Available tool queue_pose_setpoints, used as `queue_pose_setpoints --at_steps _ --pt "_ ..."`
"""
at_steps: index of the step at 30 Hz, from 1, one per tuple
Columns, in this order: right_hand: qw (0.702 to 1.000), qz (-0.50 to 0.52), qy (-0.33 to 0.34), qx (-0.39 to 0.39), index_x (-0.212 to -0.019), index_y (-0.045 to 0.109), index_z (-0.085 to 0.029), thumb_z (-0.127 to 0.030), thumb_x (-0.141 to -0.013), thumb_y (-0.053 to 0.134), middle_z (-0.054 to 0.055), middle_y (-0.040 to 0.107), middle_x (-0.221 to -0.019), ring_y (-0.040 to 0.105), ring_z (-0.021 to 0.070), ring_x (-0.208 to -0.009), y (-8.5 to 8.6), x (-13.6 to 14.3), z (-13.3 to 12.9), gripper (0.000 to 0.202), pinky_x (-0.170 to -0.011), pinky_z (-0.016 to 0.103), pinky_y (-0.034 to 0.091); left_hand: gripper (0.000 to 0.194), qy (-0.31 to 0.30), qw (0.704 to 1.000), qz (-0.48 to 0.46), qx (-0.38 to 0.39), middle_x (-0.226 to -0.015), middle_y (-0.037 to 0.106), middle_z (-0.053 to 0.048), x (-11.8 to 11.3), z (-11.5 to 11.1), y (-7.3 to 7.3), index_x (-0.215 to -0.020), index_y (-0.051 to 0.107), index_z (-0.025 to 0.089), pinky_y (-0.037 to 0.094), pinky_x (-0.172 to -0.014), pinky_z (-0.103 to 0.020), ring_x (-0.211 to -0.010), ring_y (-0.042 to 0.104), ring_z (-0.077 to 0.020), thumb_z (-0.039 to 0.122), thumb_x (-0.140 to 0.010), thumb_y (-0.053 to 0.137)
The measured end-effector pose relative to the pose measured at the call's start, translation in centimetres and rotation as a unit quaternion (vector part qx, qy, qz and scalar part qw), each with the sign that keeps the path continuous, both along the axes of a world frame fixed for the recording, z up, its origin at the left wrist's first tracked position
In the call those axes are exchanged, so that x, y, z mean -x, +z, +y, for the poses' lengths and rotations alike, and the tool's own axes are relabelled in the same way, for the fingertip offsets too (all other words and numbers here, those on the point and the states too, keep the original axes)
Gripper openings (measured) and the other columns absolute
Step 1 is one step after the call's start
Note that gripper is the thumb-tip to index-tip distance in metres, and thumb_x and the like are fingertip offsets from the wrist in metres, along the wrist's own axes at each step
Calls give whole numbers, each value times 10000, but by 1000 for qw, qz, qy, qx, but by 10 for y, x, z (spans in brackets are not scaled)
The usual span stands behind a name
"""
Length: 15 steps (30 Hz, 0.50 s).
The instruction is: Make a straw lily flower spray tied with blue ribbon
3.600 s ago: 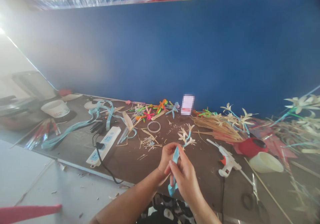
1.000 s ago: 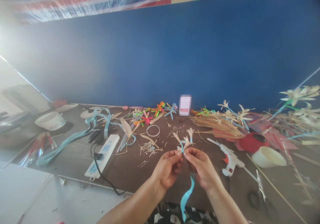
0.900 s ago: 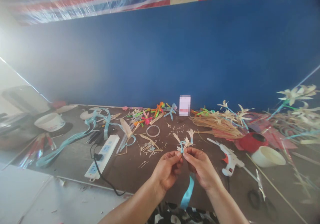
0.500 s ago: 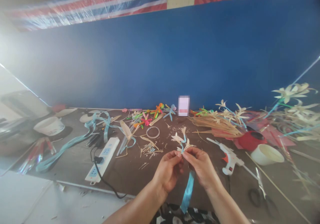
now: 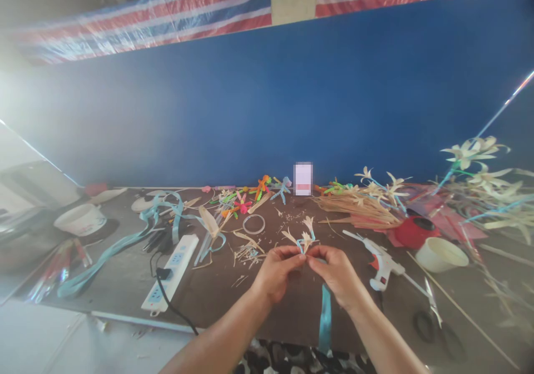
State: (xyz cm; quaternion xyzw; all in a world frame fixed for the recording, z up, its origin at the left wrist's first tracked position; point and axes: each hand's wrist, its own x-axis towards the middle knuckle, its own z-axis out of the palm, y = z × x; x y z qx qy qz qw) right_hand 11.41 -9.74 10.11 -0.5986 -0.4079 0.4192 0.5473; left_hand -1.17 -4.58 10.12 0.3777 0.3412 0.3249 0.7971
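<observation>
Flower sprig (image 5: 306,242) sits pinched by left hand (image 5: 273,274) and right hand (image 5: 337,274); glue gun (image 5: 381,265) blocks three o'clock, power strip (image 5: 173,271) nine; bare table (image 5: 217,290) reaches its edge (image 5: 171,326) at eight.

No readable text, blurred print on white tub (image 5: 80,221), pixelated upright panel (image 5: 302,178)

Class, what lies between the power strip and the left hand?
In the head view: a few pale slivers on the tabletop, with a pile of scraps farther back.

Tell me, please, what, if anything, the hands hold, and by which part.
The left hand and right hand pinch the flower sprig by its stem, just below the blooms.
</observation>
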Motion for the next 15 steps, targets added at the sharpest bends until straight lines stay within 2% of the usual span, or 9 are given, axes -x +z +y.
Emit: queue_pose_setpoints --at_steps 8,15 --pt "995 -97 26 -8 -626 620 -145 -267 -661 549 3 613 -607 525 145 -604 12 -2 -1 145 -573 224 371 204 1 1000 12 16 -595 585 -11 -1 5 -4 -618 563 122 408 -493 -220 -526 524 -103 210 -526 722" --pt "992 -120 41 -26 -670 635 -147 -282 -675 545 3 625 -636 535 152 -625 -2 -10 3 162 -605 236 377 214 -32 999 1 30 -591 575 -4 0 10 -10 -619 548 123 400 -483 -216 -494 502 -87 244 -552 711"
